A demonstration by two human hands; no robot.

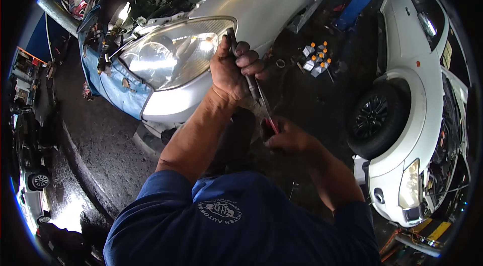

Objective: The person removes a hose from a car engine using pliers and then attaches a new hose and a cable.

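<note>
- Left hand (229, 70) was clenched around a dark rod-like part (251, 84), before a headlight (166, 57).
- Right hand (289, 136) grasped a red-handled tool (274, 125), its metal end beside the part.

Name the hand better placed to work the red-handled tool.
Probably the right hand: it grips the red-handled tool, while the left hand is occupied holding the dark rod-like part.

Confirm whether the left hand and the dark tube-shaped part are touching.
Touching: the head view shows the left hand closed around the dark tube-shaped part, which emerges above and below the grip.
</note>
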